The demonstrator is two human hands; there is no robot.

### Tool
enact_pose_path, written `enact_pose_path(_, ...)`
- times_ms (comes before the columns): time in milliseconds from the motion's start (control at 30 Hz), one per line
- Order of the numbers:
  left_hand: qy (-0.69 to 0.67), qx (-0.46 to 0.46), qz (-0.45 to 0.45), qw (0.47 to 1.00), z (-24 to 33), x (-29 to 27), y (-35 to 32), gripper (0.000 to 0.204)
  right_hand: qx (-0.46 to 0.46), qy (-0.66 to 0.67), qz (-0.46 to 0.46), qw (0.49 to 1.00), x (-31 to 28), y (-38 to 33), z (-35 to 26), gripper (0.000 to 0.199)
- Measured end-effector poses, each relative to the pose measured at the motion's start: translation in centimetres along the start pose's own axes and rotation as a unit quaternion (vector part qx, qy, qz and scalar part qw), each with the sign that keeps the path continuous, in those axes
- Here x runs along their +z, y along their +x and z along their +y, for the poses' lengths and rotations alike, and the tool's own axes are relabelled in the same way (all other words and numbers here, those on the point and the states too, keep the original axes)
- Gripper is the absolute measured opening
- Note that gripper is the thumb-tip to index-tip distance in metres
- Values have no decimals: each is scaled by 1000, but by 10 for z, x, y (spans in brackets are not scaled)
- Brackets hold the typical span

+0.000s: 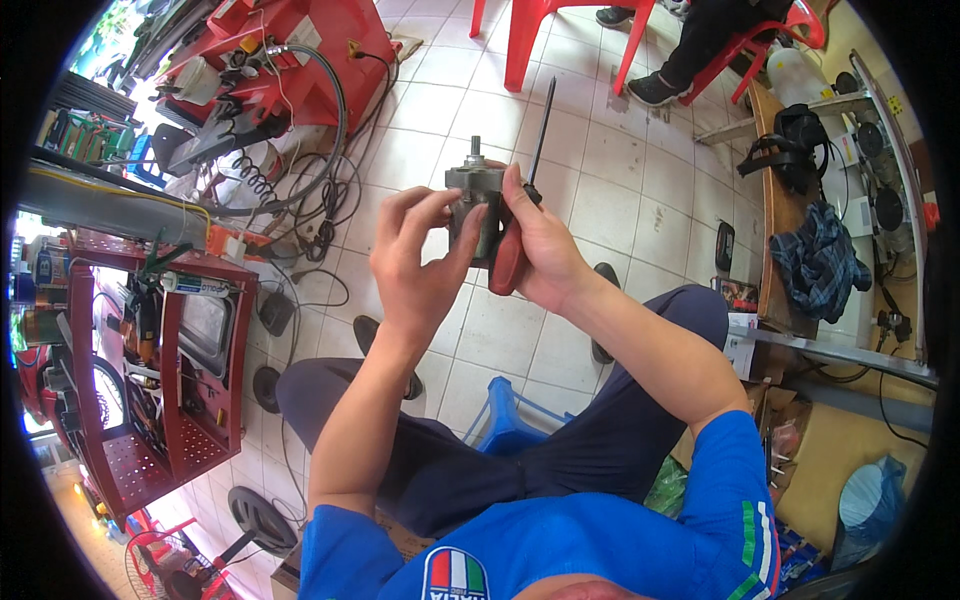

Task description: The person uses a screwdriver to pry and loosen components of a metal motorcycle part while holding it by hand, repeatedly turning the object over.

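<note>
Grey metal motor [476, 181], shaft [475, 146] pointing forward, clamped between left hand [408, 250] and right hand [546, 246], above tiled floor [490, 335]; right hand also grips red-handled screwdriver [508, 262].

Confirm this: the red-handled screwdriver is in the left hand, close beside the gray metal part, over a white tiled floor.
Not right: the head view shows the red-handled screwdriver in the right hand, not the left hand. It is close beside the gray metal part, over a white tiled floor.

The white tiled floor [430, 115] carries tangled black cables [320, 235], a blue stool [505, 425] and red chairs [520, 50].
</note>
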State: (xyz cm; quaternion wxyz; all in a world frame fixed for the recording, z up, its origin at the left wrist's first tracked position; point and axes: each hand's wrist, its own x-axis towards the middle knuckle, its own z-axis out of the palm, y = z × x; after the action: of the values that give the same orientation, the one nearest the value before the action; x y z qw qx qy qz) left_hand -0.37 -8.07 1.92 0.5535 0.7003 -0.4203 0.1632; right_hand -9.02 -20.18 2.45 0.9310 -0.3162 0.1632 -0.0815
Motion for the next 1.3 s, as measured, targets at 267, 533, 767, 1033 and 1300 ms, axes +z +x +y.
enact_pose_path(267, -15, -21, 8, 1000, 1, 1, 1, 21, -7, -4, 2, 1000, 1, 0, 0, 56)
enact_pose_path(533, 15, 19, -6, 1000, -3, -1, 1, 27, 5, -13, 3, 1000, -1, 0, 0, 56)
enact_pose_path(767, 10, 10, -4, 1000, -3, -1, 0, 27, 11, -9, -3, 1000, -5, 1, 1, 57)
enact_pose_path(1033, 6, 4, -1, 1000, -3, -1, 0, 27, 15, -7, -1, 1000, -2, -1, -1, 58)
enact_pose_path(1300, -85, -36, 0, 996, 1, -4, 4, 30, 11, -23, -7, 1000, -5, 1, -1, 63)
